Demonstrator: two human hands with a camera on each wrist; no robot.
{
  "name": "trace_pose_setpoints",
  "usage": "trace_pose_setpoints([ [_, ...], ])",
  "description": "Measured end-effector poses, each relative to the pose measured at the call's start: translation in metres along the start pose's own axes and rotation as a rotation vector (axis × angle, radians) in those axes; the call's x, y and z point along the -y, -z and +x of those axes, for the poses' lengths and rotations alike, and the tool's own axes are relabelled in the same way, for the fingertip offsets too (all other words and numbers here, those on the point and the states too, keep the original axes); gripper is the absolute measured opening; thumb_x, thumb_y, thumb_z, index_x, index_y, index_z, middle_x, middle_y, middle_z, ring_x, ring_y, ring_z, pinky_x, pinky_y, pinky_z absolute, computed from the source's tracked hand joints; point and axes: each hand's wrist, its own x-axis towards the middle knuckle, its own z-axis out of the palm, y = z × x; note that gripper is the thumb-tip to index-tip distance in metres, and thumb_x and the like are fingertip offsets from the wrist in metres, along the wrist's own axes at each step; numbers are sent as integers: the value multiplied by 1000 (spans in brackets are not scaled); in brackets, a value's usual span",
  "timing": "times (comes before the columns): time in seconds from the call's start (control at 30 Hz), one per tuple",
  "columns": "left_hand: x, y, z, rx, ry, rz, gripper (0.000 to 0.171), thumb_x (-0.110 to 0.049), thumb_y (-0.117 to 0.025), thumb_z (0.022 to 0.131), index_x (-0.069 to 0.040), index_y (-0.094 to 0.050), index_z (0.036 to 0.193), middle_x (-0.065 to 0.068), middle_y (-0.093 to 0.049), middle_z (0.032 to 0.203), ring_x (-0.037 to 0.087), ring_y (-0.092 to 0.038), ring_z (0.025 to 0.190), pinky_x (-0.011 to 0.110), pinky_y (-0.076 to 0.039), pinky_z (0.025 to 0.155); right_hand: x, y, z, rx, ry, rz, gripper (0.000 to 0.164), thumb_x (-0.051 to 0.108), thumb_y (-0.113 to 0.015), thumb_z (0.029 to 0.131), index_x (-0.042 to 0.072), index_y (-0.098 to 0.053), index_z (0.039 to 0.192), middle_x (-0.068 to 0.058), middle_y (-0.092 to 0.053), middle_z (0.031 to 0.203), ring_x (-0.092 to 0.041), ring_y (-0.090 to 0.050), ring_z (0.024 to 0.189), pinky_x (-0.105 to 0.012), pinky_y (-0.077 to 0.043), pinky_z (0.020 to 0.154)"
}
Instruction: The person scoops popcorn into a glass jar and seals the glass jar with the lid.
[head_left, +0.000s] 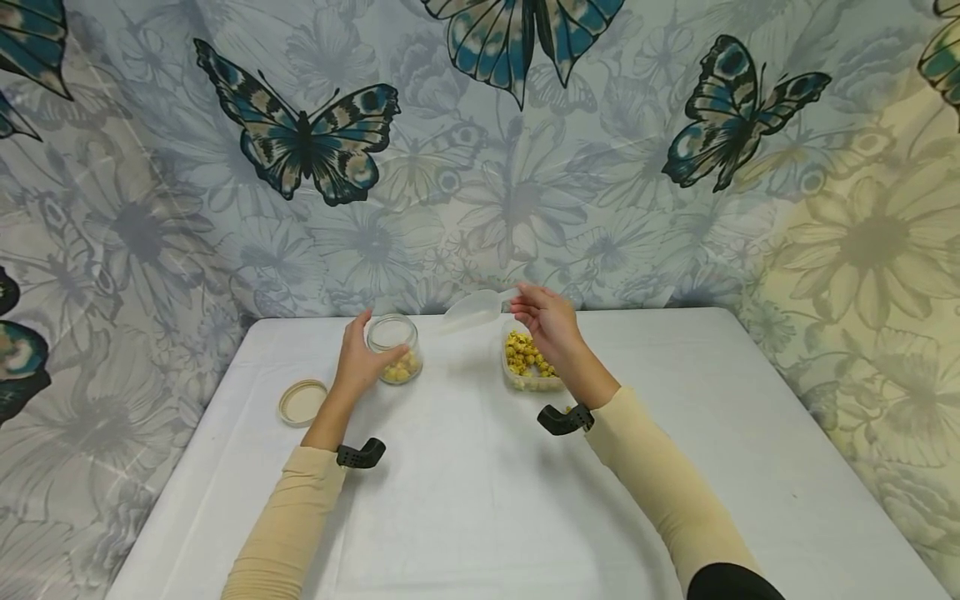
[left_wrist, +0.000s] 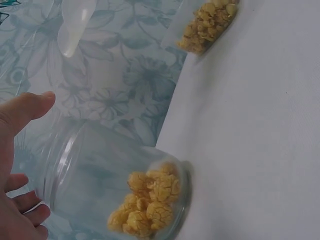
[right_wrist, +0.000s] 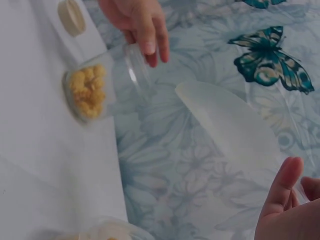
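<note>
A glass jar (left_wrist: 102, 160) partly filled with caramel popcorn (left_wrist: 150, 200) stands upright at the table's back left. My left hand (head_left: 360, 360) is at the jar's mouth, its fingers by the rim and its thumb held straight, apart from the glass in the left wrist view. My right hand (head_left: 549, 321) pinches the handle of a translucent plastic scoop (right_wrist: 230, 127), raised between the jar and a clear plastic tub (head_left: 534, 384). No popcorn shows in the scoop. More popcorn (head_left: 527, 354) lies in the tub below my right hand, which partly covers it.
A round beige-rimmed lid (head_left: 303, 403) lies on the table left of the jar, partly behind my left wrist. White cloth covers the table (head_left: 465, 500). Right behind its far edge hangs a butterfly-patterned backdrop (head_left: 517, 200).
</note>
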Motion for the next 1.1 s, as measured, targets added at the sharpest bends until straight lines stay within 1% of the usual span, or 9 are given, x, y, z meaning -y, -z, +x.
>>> trace_pose_setpoints([
  [0.13,-7,0,-2,3,-27,-5,93,-37,-79,80,-9,-27,152,20,-28,153,38,-25,145,55,-24,119,5,5,-2,0,13,4,10,10,-54,100,2,-56,104,-2,-65,70,-10,-64,60,-15,-53,57],
  [0.3,-15,-2,-6,18,-46,-17,89,-35,-78,81,-10,-29,151,19,-26,154,37,-23,146,56,-23,119,10,13,-4,2,7,10,16,11,-55,99,-1,-55,111,-3,-66,70,-10,-65,60,-16,-54,57],
  [0.5,-22,-1,-7,34,-74,-13,91,-35,-79,81,-11,-27,153,16,-22,157,37,-20,147,59,-23,118,16,21,-7,-18,26,5,12,12,-55,99,2,-57,105,-2,-66,69,-10,-64,59,-16,-54,56],
  [0.7,-32,-3,-8,30,-128,-11,89,-33,-79,80,-10,-30,151,16,-23,157,37,-22,147,59,-24,118,22,28,-10,-45,54,21,15,12,-54,100,0,-55,109,-2,-65,69,-10,-63,59,-15,-53,55],
  [0.83,-39,-5,-10,34,-167,3,88,-31,-79,81,-9,-30,151,17,-23,157,37,-23,146,59,-25,117,26,33,-12,-45,55,22,11,13,-54,100,3,-56,105,-2,-65,68,-10,-63,58,-15,-52,55],
  [0.97,-46,-8,-11,49,-202,1,87,-29,-79,82,-8,-30,151,18,-23,155,37,-25,145,59,-26,117,29,40,-14,-35,59,18,12,15,-54,100,6,-57,107,-1,-65,70,-10,-63,60,-15,-53,57],
  [1.1,-51,-13,-12,50,-226,6,87,-30,-79,81,-8,-31,150,18,-25,154,37,-27,144,59,-26,116,32,48,-14,-27,67,27,12,14,-54,100,5,-57,109,-2,-65,70,-10,-63,60,-16,-53,56],
])
